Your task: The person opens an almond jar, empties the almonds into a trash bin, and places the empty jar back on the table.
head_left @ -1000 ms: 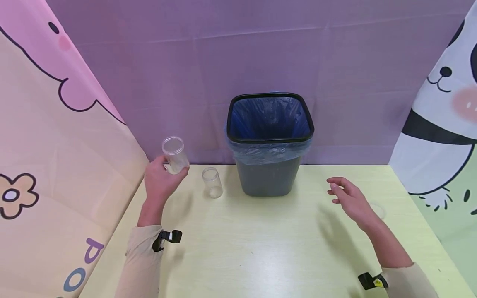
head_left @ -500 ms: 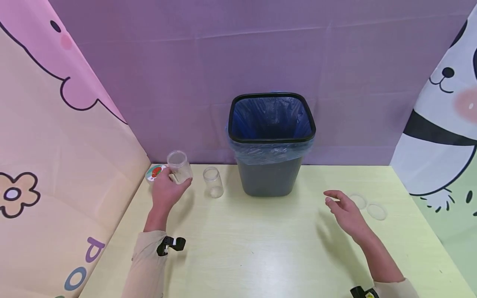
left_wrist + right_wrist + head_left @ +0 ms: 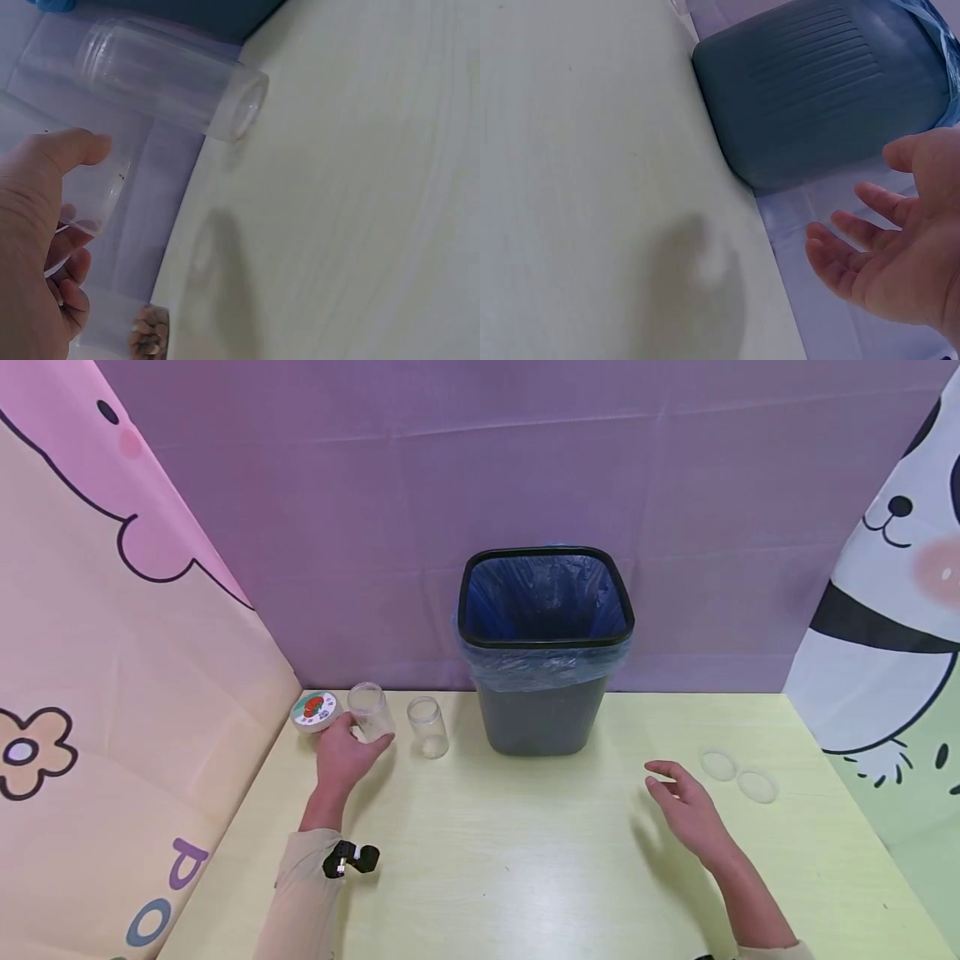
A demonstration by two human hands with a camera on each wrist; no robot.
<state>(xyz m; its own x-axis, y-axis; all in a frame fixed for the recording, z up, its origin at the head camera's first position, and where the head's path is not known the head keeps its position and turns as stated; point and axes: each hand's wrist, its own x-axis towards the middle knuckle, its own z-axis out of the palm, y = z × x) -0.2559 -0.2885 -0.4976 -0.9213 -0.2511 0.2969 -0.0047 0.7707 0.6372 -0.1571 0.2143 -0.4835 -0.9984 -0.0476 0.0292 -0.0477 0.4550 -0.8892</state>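
Observation:
My left hand (image 3: 347,758) grips a clear plastic jar (image 3: 371,712), thumb on one side and fingers on the other. In the left wrist view the jar's base (image 3: 112,191) shows a few tiny dark specks. To its right stands a second clear jar (image 3: 428,728), upright on the table and lidless. Left of my hand is a lidded jar (image 3: 315,710) with a red picture on its top; brown nut-like pieces (image 3: 150,334) show inside it in the left wrist view. My right hand (image 3: 686,812) hovers over the table, fingers loosely bent, holding nothing.
A grey bin (image 3: 543,710) with a blue liner and black rim stands at the table's back, against the purple backdrop (image 3: 360,527). Two thin clear discs (image 3: 718,766) lie right of my right hand. Printed cloth walls bound both sides.
My left hand has lowered the clear jar and shifted right, so the lidded jar shows behind it. My right hand has drawn back and left, uncovering the discs.

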